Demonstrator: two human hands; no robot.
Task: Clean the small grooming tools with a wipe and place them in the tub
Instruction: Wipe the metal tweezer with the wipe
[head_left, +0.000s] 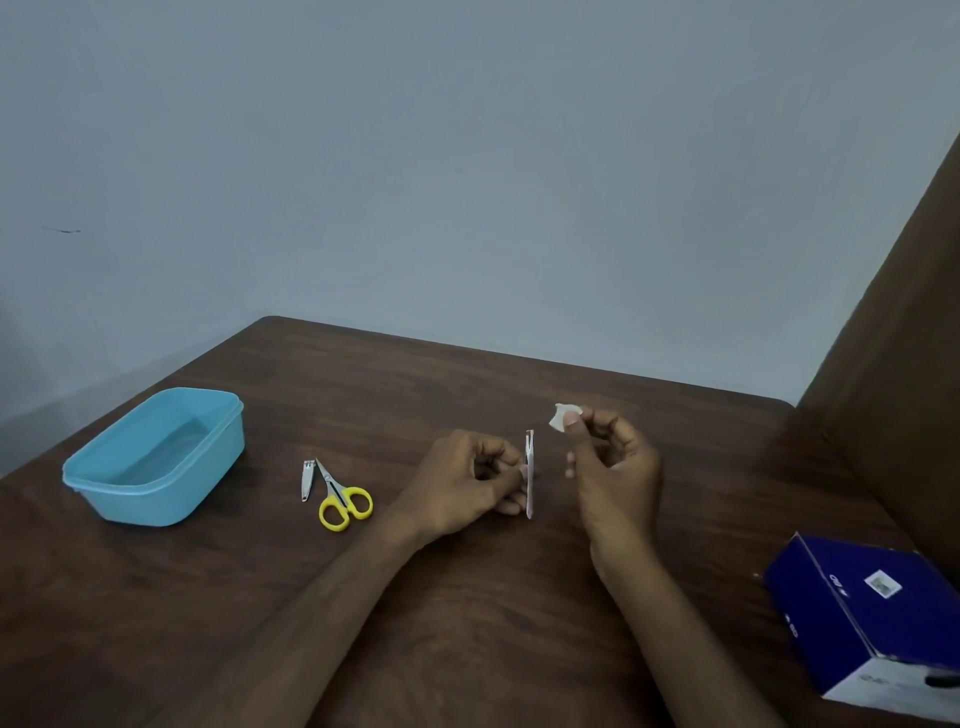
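Observation:
My left hand pinches a slim pink-and-silver pair of tweezers, held upright over the brown table. Just to its right, my right hand pinches a small white wipe between thumb and forefinger, a short gap away from the tweezers. A silver nail clipper and small yellow-handled scissors lie side by side on the table left of my hands. A light blue plastic tub stands at the far left, open.
A dark blue box lies near the table's right front edge. A brown panel rises along the right side. A pale wall stands behind the table's far edge.

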